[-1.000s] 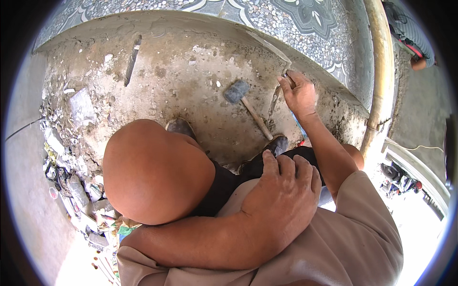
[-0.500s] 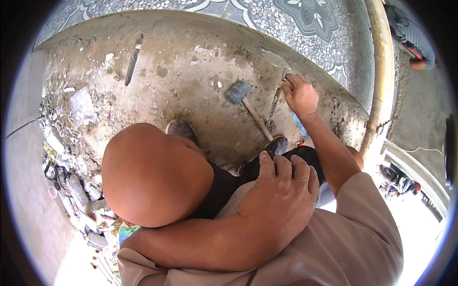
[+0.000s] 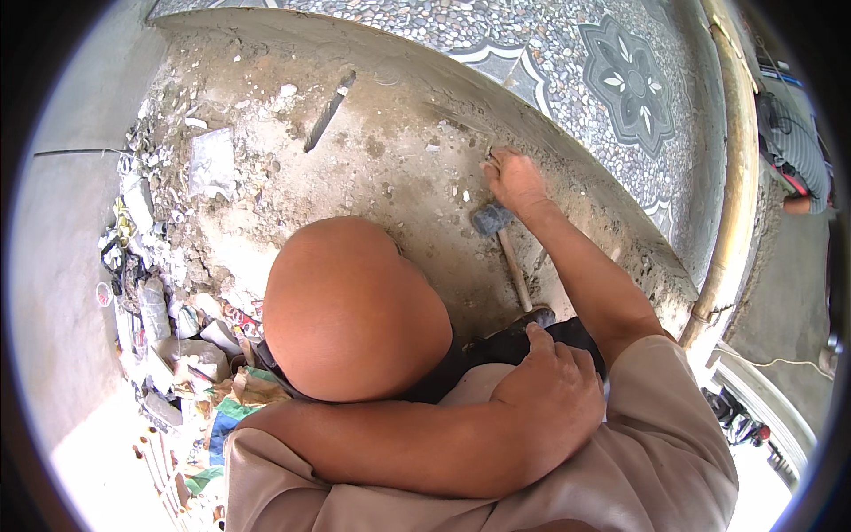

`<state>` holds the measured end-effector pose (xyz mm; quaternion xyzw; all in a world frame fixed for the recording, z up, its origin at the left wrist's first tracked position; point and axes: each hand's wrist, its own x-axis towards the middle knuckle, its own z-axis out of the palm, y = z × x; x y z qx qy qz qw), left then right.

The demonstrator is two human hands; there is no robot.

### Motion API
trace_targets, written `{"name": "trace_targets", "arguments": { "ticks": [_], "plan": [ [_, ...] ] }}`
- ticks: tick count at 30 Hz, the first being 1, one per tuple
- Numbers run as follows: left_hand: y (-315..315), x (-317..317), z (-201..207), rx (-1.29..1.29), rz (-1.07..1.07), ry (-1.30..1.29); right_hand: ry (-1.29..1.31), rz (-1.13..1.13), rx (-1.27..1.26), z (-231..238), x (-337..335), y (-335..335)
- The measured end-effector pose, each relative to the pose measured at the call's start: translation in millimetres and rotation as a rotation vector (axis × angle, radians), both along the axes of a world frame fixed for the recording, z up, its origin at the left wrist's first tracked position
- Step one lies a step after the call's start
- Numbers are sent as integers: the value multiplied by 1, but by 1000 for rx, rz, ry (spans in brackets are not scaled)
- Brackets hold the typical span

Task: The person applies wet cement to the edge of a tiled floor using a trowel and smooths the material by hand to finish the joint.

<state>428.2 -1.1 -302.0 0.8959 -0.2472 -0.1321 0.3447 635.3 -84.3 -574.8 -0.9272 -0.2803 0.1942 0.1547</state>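
Observation:
My left hand (image 3: 557,379) rests across my lap with its fingers loosely bent and slightly apart, holding nothing. Farther forward, my right hand (image 3: 516,182) is low at the foot of the raised cement edge (image 3: 567,133), its fingers pinched together. A small thing may be between the fingertips, too small to name. Just below that hand, a mallet (image 3: 514,270) with a dark grey block head and a wooden handle lies on the dirty ground. Its handle end reaches my shoe (image 3: 539,316). My bent left knee (image 3: 350,301) hides part of the ground.
Beyond the edge is a pebble-patterned tiled floor (image 3: 550,44). A bamboo pole (image 3: 731,177) stands at right, with another person (image 3: 798,151) past it. Rubble and litter (image 3: 155,310) line the left, near a pale flat sheet (image 3: 211,161). A dark narrow strip (image 3: 330,113) marks the ground.
The view has shifted, so the ground appears farther right. My right hand has moved left along the cement edge, nearer the mallet head. My left hand's fingers are less spread.

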Motion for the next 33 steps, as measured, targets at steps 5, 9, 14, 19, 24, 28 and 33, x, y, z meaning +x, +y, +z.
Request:
{"name": "trace_targets", "arguments": {
  "ticks": [5, 9, 14, 19, 24, 28, 33],
  "plan": [
    [-5, -2, -6, -45, 62, -4, 22, -139, -122, -12, 36, 55],
    [9, -6, -7, -26, 96, 35, 108, -53, -28, 24, 26, 102],
    [11, -4, -8, -69, 128, 58, -140, 132, 230, -31, 9, 115],
    [23, -2, -8, -48, 146, 73, 20, 76, 38, -43, 38, 151],
    [40, -4, -9, -50, 145, 111, -13, 67, 159, -32, 17, 157],
    [48, -2, -11, -84, 179, 131, 43, 132, 115, -39, -4, 185],
    [76, 9, -10, -89, 136, 203, 76, 125, 144, -59, -7, 260]
  ]
}}
